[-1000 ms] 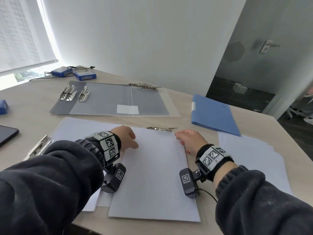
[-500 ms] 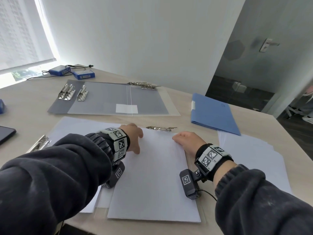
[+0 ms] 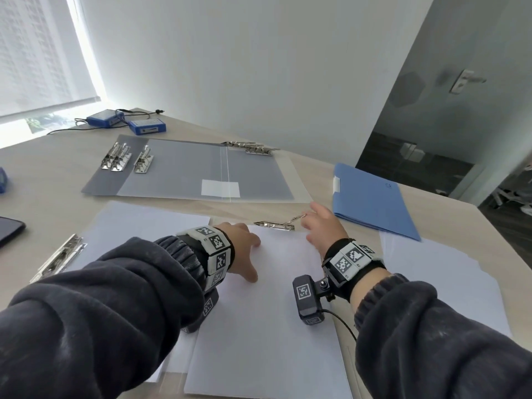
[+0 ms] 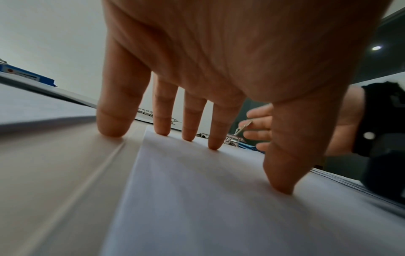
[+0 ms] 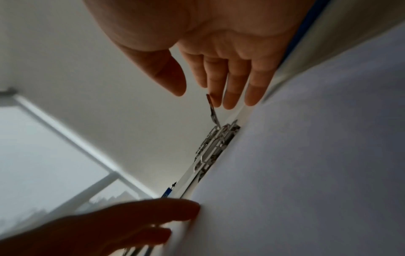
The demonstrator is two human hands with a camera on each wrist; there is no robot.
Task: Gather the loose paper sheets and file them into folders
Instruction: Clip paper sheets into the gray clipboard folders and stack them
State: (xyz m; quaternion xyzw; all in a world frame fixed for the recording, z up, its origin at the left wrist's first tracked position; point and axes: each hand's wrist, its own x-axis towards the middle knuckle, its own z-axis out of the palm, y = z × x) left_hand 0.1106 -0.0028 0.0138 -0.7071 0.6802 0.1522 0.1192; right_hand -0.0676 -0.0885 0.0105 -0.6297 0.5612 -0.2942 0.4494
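A stack of smooth white paper sheets [image 3: 267,312] is lying in an open folder at the table's [image 3: 43,203] near edge. The left hand [image 3: 241,249] is pressing them flat, fingers spread apart, while the right hand's [image 3: 322,226] straight fingertips are touching the folder's raised metal clip lever [image 3: 298,218]

Pale wood table [image 3: 339,174]; grey open folders [image 3: 187,171] far; blue folder [image 3: 371,203] right; loose sheets [image 3: 449,272] near-right; phone [image 3: 8,230] left.

white paper stack [image 3: 267,326] flat in open clear folder [image 3: 349,358], its metal clip [image 3: 275,225] lever raised, blue folder [image 3: 371,201] closed beyond
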